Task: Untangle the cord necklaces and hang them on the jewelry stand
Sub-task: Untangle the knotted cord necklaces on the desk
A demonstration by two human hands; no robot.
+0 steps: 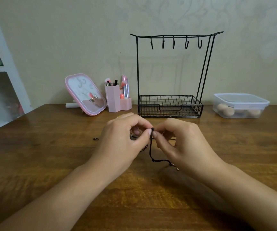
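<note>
A tangle of black cord necklaces (151, 151) lies on the wooden table (51, 155) in front of me. My left hand (122, 140) and my right hand (182, 142) meet over it, and each pinches the same black cord knot between thumb and forefinger. A strand hangs down from the pinch and runs right under my right hand. Metal rings of the necklaces show partly under my left hand. The black wire jewelry stand (172, 72) stands behind the hands, with several bare hooks on its top bar and a mesh basket at its base.
A pink tilted mirror (84, 94) and a pink brush holder (116, 99) stand at the back left. A clear lidded box (241, 105) with sponges sits at the back right. A small dark cord end (95, 139) lies left of my left hand. White shelves (1, 67) rise at far left.
</note>
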